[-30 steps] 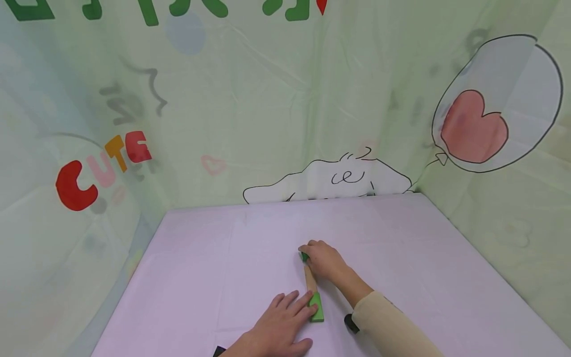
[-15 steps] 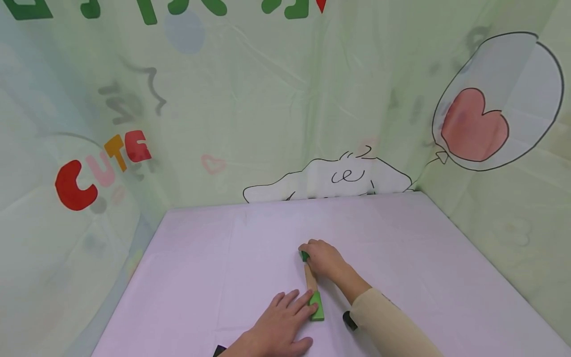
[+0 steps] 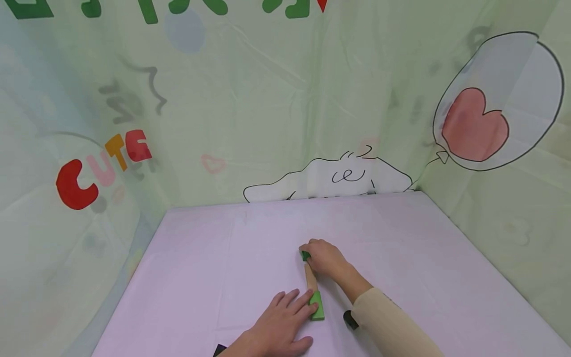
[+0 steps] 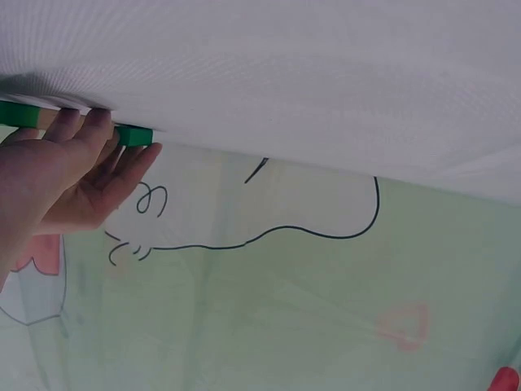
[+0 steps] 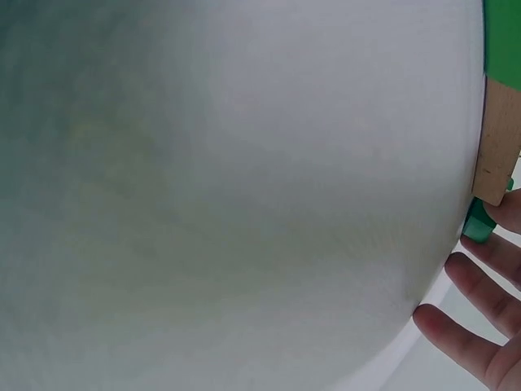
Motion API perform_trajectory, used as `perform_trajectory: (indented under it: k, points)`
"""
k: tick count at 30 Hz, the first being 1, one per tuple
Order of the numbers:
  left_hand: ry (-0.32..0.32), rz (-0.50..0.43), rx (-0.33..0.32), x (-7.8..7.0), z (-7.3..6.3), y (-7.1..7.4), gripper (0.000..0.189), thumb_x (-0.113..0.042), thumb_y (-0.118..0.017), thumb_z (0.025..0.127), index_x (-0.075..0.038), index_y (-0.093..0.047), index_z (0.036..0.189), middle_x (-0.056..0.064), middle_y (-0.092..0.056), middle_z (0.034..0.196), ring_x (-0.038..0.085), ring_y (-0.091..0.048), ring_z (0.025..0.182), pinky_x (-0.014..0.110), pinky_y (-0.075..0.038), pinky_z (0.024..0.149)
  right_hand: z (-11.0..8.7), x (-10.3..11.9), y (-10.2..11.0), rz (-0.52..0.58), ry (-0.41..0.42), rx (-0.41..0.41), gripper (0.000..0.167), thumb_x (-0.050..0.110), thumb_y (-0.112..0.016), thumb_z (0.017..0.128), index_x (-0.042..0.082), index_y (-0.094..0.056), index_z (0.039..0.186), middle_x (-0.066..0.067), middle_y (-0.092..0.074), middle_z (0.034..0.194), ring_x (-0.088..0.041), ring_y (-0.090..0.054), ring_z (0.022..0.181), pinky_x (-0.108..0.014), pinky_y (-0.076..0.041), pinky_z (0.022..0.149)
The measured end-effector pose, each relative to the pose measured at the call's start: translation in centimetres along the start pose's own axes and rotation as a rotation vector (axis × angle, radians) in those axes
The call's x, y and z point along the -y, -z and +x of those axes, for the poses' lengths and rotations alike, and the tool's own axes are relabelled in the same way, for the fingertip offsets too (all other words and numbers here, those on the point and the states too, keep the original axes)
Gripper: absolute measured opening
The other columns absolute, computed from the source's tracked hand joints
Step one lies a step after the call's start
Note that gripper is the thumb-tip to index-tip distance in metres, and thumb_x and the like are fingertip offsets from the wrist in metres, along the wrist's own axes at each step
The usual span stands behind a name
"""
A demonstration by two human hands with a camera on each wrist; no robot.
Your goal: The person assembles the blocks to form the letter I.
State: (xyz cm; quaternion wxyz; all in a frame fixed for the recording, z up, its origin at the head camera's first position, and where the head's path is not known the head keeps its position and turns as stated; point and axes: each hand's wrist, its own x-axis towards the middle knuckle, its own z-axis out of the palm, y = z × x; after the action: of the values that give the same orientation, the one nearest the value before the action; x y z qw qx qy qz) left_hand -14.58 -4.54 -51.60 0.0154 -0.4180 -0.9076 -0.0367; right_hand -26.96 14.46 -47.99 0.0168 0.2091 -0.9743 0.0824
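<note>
A narrow row of pieces lies on the pale cloth in the head view: a light green block [image 3: 317,307] nearest, a wooden block [image 3: 310,276] in the middle and a dark green block [image 3: 305,256] at the far end. My left hand [image 3: 282,320] lies with spread, fairly straight fingers, two of them touching the light green block. At the far end my right hand [image 3: 324,257] pinches the dark green block, partly covering it. From the right wrist, the dark green block [image 5: 479,221] sits close by the end of the wooden block [image 5: 498,147]; any contact is unclear.
The table [image 3: 192,267] has a pale lilac cloth. Printed green curtains [image 3: 267,99] stand behind it and on both sides. A black object [image 3: 351,321] shows beside the right sleeve [image 3: 390,320], and another dark one [image 3: 219,350] near the left wrist.
</note>
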Motion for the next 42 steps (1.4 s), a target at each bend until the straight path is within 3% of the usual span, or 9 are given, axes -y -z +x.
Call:
perform_trajectory:
  k: [13, 19, 27, 37, 42]
  points:
    - [0.014, -0.039, 0.034, 0.0, 0.2, 0.0, 0.063, -0.06, -0.041, 0.103, -0.03, -0.038, 0.159, -0.005, -0.024, 0.172, 0.027, -0.039, 0.15, 0.053, -0.04, 0.113, 0.1, 0.0, 0.1, 0.006, -0.019, 0.033, 0.034, 0.009, -0.074, 0.093, 0.013, -0.073, 0.128, -0.007, -0.072, 0.11, -0.02, -0.064, 0.092, -0.04, -0.057, 0.083]
    - [0.01, -0.014, 0.022, -0.1, 0.3, -0.1, 0.063, -0.06, -0.041, 0.103, -0.03, -0.039, 0.159, -0.005, -0.026, 0.172, 0.027, -0.04, 0.149, 0.053, -0.041, 0.112, -0.1, -0.3, 0.2, 0.044, -0.045, 0.041, 0.04, 0.012, -0.072, 0.095, 0.017, -0.069, 0.135, -0.006, -0.071, 0.115, -0.019, -0.065, 0.096, -0.041, -0.057, 0.087]
    - [0.014, 0.003, 0.02, -0.2, 0.2, 0.1, 0.063, -0.06, -0.042, 0.102, -0.03, -0.04, 0.158, -0.005, -0.028, 0.171, 0.026, -0.042, 0.148, 0.052, -0.042, 0.112, -0.7, -0.8, 0.5, 0.165, -0.066, 0.046, 0.045, 0.015, -0.063, 0.1, 0.014, -0.06, 0.145, -0.013, -0.066, 0.13, -0.028, -0.066, 0.114, -0.049, -0.053, 0.1]
    - [-0.009, 0.044, -0.019, -0.1, 0.2, 0.0, 0.063, -0.059, -0.047, 0.1, -0.03, -0.043, 0.156, -0.004, -0.033, 0.169, 0.025, -0.046, 0.144, 0.049, -0.044, 0.109, -2.0, -2.1, 0.5, 0.344, -0.076, -0.005, 0.044, 0.022, -0.048, 0.108, 0.006, -0.054, 0.148, -0.022, -0.059, 0.142, -0.041, -0.056, 0.134, -0.058, -0.043, 0.111]
    - [-0.006, 0.009, 0.021, 0.3, 0.8, 0.1, 0.06, -0.06, -0.048, 0.101, -0.031, -0.046, 0.154, -0.004, -0.035, 0.168, 0.023, -0.046, 0.143, 0.045, -0.044, 0.108, -2.5, -2.4, 0.5, 0.396, -0.1, -0.003, 0.047, 0.028, -0.046, 0.11, 0.005, -0.051, 0.15, -0.023, -0.055, 0.146, -0.042, -0.053, 0.137, -0.059, -0.04, 0.113]
